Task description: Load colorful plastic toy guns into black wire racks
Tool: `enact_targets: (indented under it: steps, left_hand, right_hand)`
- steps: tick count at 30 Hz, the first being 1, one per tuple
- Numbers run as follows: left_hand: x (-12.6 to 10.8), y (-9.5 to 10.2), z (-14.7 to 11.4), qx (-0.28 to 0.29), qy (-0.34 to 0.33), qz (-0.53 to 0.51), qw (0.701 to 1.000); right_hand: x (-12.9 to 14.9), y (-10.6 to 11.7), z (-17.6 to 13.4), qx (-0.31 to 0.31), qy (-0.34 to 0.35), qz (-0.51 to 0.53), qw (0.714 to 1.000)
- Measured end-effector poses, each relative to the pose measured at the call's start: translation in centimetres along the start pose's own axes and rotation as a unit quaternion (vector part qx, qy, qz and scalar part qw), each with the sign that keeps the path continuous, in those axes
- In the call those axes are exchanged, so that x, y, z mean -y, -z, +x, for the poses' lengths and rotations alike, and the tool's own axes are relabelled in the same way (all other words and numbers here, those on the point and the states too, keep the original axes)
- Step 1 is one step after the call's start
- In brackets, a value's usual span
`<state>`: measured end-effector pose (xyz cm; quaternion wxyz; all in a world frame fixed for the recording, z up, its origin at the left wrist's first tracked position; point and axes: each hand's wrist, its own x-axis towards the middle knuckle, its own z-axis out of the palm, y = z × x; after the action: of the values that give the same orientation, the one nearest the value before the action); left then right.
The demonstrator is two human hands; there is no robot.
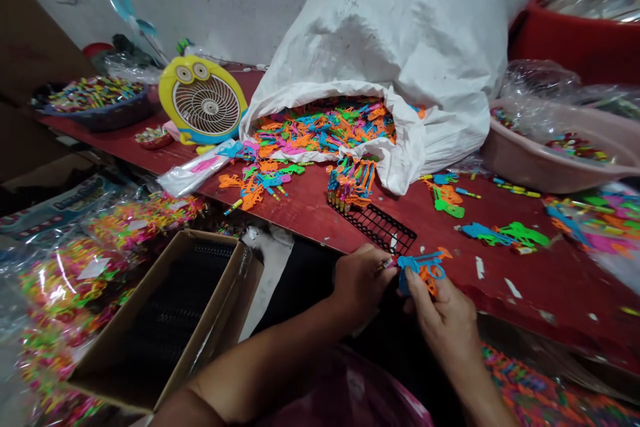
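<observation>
My right hand [445, 313] is closed on a blue plastic piece [407, 272], with orange plastic [429, 277] showing behind it. Close beside it, my left hand [357, 287] pinches a small short tube [386, 265], its end at the blue piece; whether the two are joined I cannot tell. Just beyond the hands, a black grid rack [383, 225] lies on the red table [300, 223]. Several colourful plastic pieces with small tubes [350, 187] stand upright in its far left end. Loose blue and green pieces [505, 235] lie to the right.
A white sack [425, 27] spills colourful plastic pieces [320, 127] onto the table. A yellow fan [209, 101], a dark basin [100, 113] and a pink basin [560, 147] stand around it. At lower left, a cardboard box [245, 280] holds black racks beside bagged pieces [65, 280].
</observation>
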<state>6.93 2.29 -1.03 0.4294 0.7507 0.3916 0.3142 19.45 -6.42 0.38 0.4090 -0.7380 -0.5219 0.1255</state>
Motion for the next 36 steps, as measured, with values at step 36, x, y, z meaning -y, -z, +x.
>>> enact_targets:
  steps: [36]
  left_hand:
    - [3.9,1.4,3.9,-0.148,-0.035,0.022,0.988]
  right_hand:
    - [1.0,-7.4,6.0,-0.026,-0.005,0.106,0.994]
